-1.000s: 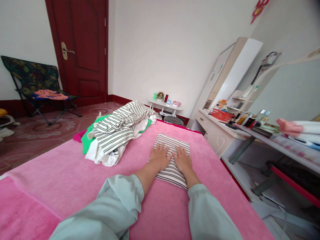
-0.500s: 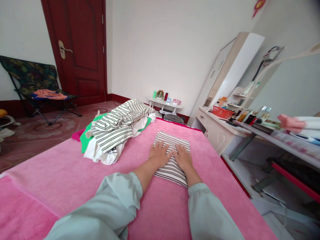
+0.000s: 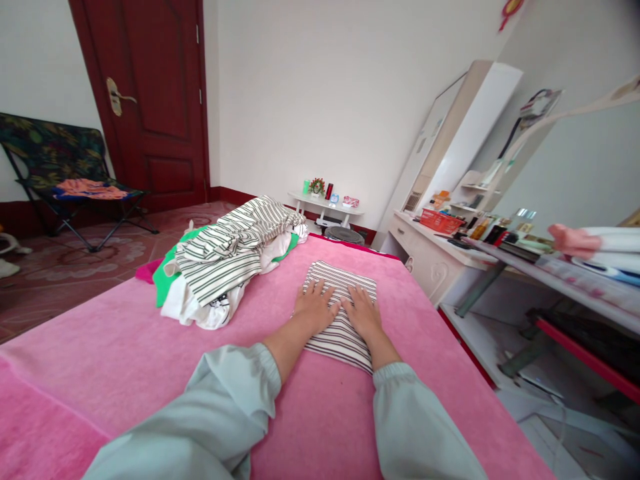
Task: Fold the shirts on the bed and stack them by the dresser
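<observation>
A folded striped garment point(image 3: 334, 343), white with dark lines, lies flat on the pink bed cover point(image 3: 320, 427). My left hand point(image 3: 315, 308) rests palm down on its left side, fingers spread. On its right side lies my right hand point(image 3: 362, 311), also flat with the fingers apart. The two thumbs nearly meet in the middle of the cloth. To the left sits a loose heap of clothes point(image 3: 225, 257), with a striped piece on top and white, green and magenta fabric beneath.
A dressing table point(image 3: 425, 257) with a red basket point(image 3: 440, 221) and bottles stands at the right, beside a grey-edged table point(image 3: 565, 277). A folding chair point(image 3: 65, 167) with clothing on it is at the far left, near a dark red door point(image 3: 150, 100). A low white shelf point(image 3: 327, 204) stands at the wall.
The view has shifted slightly, so everything sits a little further left. Both hands stay flat on the folded garment, almost unmoved.
</observation>
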Demonstrator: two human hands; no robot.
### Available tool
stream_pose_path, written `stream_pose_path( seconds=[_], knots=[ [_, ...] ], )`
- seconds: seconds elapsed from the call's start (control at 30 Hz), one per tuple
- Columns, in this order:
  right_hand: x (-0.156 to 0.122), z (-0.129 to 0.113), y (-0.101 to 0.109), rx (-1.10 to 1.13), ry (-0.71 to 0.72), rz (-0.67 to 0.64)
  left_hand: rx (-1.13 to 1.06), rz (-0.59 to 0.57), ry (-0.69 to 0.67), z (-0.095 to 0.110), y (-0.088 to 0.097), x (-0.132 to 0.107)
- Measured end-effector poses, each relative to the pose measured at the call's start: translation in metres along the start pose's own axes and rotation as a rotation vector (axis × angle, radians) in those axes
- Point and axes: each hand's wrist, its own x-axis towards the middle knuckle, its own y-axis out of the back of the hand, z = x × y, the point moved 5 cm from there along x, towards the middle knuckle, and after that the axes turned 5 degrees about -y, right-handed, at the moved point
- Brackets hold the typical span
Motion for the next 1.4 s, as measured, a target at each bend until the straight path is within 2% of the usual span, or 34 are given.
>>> stream_pose_path(
  seconds=[1.3,1.4],
  knots=[
    [-0.001,0.000,0.000,-0.028,0.013,-0.013,-0.007,-0.014,-0.007,0.001,0.001,0.000],
    [-0.006,-0.004,0.008,0.009,0.026,0.068,-0.008,0.103,0.008,0.004,0.014,-0.003]
  ],
)
